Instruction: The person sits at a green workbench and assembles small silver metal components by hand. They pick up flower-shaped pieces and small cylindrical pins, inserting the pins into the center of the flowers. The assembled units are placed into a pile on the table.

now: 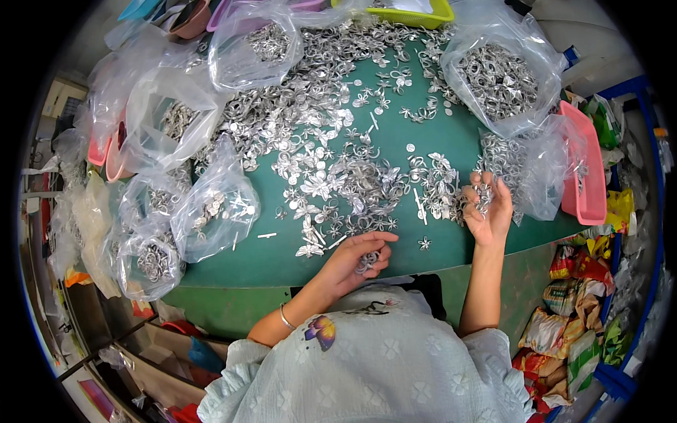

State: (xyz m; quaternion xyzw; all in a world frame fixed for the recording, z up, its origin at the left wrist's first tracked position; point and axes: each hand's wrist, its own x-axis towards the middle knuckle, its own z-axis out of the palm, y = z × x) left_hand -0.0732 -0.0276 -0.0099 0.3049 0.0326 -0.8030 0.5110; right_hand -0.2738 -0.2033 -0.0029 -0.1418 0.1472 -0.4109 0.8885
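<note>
My left hand (344,266) is curled near the front edge of the green table (451,259), closed around several small silver rings (367,263). Further right my right hand (491,224) is raised palm up, its fingers bent over a few silver ring-like pieces (483,196). Beside it lies a clear plastic bag of silver rings (502,158). Between my hands is a loose heap of silver metal pieces (363,185), with flower, leaf and ring shapes. One small flower-shaped piece (424,243) lies alone in front of it.
A larger spread of silver pieces (275,116) covers the back left. Open plastic bags of pieces stand at the left (218,211) and back right (493,81). A pink tray (587,169) sits at the right edge. A yellow-green basket (416,15) is at the back.
</note>
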